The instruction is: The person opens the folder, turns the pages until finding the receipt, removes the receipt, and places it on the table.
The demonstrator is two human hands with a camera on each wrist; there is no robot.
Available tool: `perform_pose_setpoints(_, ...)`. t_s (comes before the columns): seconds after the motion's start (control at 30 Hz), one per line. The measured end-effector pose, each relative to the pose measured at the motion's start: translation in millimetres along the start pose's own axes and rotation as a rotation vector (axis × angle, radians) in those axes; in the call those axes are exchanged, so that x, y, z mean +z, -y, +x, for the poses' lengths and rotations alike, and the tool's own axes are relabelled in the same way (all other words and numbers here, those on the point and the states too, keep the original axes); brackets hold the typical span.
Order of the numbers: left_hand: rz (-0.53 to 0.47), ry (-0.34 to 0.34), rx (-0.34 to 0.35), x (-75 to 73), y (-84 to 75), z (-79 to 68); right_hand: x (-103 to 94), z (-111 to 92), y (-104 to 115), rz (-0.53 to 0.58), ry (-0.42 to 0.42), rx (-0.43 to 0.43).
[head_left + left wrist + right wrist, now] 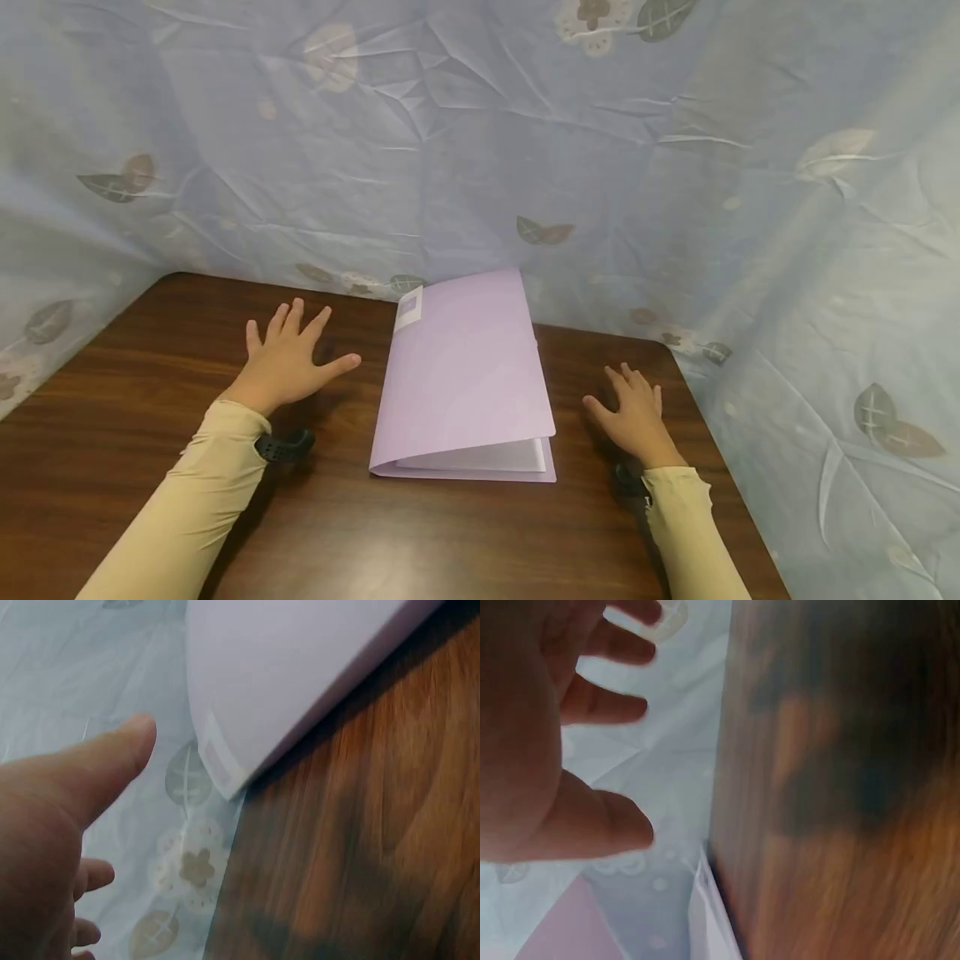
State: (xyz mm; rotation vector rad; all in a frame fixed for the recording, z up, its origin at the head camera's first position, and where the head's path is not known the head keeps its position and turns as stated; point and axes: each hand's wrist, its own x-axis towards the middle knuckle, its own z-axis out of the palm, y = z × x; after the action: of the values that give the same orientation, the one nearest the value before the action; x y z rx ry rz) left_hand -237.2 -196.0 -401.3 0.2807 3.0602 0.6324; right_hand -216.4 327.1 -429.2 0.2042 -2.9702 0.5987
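Note:
A light purple folder (pixel 465 367) lies on the brown wooden table, its spine to the left and its front cover raised a little on the right. White sheets (pixel 480 457) show inside at the near edge. A small white label (pixel 408 307) marks the cover's far left corner. To the folder's left, my left hand (pixel 288 358) is held over the table with fingers spread, holding nothing. My right hand (pixel 632 417) hovers to the right of the folder, fingers loosely extended and nothing in them. In the left wrist view, the thumb (pixel 112 765) points toward the folder's labelled corner (pixel 225 761).
The wooden table (pixel 360 550) ends at the back and right against a pale blue curtain (pixel 465 150) with leaf and flower prints. The curtain hangs close behind the folder's far edge. Dark straps (pixel 285 447) circle both wrists.

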Motion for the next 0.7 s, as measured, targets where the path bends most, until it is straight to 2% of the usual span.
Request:
perform_pose_setpoints(0.13, -0.003, 0.009, 0.071, 3.7, -12.8, -1.0, 1.3, 0, 8, 0.046, 0.053, -0.088)
perform_pose_setpoints(0.27, -0.024, 0.021, 0.185, 10.8, -34.9, -1.9, 3.7, 0, 16, 0.120, 0.129, -0.136)
perform_pose_setpoints(0.5, -0.035, 0.044, 0.436, 33.1, -91.1, -3.7, 16.4, 5, 37, 0.175, 0.232, -0.256)
perform_pose_setpoints(0.63, -0.047, 0.056, 0.543, 45.9, -121.5, -5.1, 22.2, 11, 48, 0.189, 0.222, -0.283)
perform_pose_setpoints(0.7, -0.047, 0.075, 0.577, 51.7, -133.7, -7.3, 24.1, 12, 52, 0.195, 0.236, -0.261)
